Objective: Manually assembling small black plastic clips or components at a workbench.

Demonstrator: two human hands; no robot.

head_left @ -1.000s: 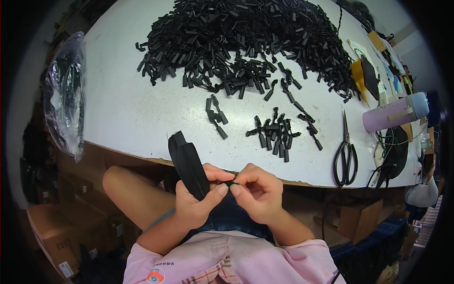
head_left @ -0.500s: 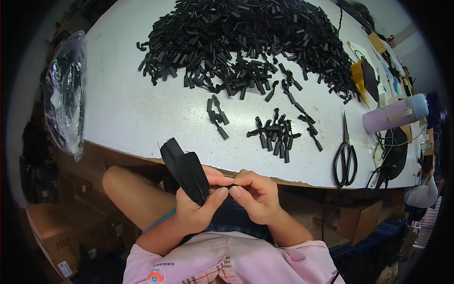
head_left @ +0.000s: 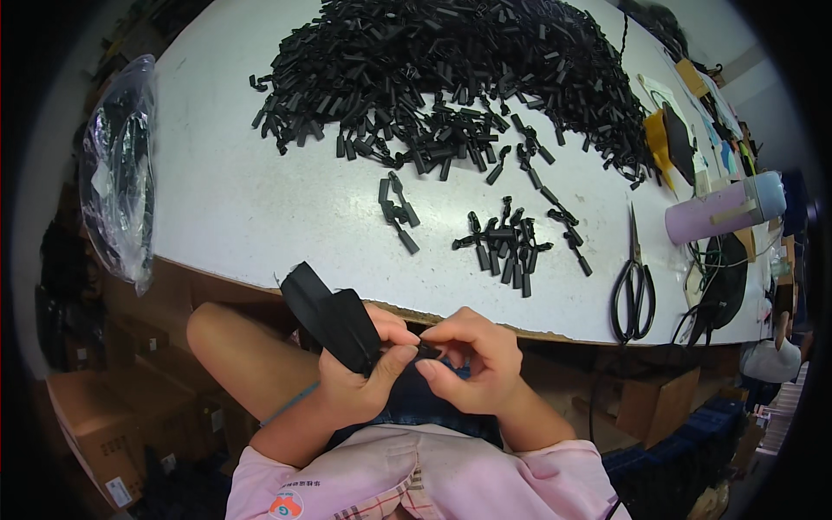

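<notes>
1. Left hand (head_left: 360, 381): closed around a black strap (head_left: 334, 316), thumb pressed across it; the strap's folded end stands up and away from the hand, toward the tabletop edge.

2. Right hand (head_left: 472, 360): fingers curled in, tips pinched on a small black clip (head_left: 426, 351) at the point where it meets the strap, touching the left thumb. Whether the clip is fully seated on the strap cannot be told; it is mostly hidden by the fingers. Both hands are held over the lap, just short of the tabletop (head_left: 243, 208) edge.

3. Small group (head_left: 511, 247) of black pieces: just beyond the right hand, on the tabletop, lying close together. Judged to be either ready stock or finished pieces; the view does not settle which.

4. Few loose pieces (head_left: 397, 212): beyond the left hand, apart from the group.

5. Scissors (head_left: 634, 286): right of the right hand, closed, flat on the tabletop, untouched.

6. Lilac bottle (head_left: 724, 208): farther right, lying on its side.

7. Clear bag (head_left: 121, 186) of dark items: far left of the left hand, at the tabletop rim.

8. Large heap (head_left: 451, 74) of black pieces: farthest out, across the tabletop's far half.

Progress, as a judgement: one piece is in hand; the heap is large against the small group, so most of the work looks to be left.
</notes>
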